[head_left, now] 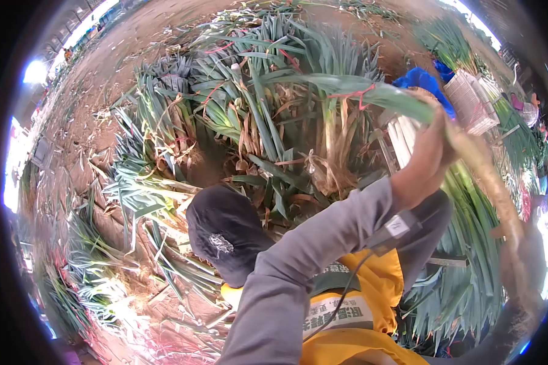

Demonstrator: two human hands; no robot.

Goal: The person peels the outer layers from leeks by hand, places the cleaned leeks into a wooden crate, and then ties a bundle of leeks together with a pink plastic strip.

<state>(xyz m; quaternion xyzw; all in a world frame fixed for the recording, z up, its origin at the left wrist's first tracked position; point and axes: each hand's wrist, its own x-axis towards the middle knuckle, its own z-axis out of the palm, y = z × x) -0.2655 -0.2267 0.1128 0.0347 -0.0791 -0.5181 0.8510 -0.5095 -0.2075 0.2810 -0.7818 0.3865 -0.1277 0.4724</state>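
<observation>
My left hand (425, 149) reaches across to the right from a grey sleeve, its fingers wrapped round a long leek (484, 164). The green leaves of that leek stretch left over the bundles, and its pale stalk curves down to the roots at the lower right. My right hand (520, 234), dim and blurred at the right edge, is closed round the lower stalk. Below my left hand, stripped leeks (463, 213) lie with their green leaves pointing down.
Bundles of leeks (256, 103), some with red ties, stand ahead of my dark-clad knee (222, 228). More leeks (91, 267) and scraps lie on the ground at the left. Blue plastic (420, 79) and a pale crate (469, 100) are at the upper right.
</observation>
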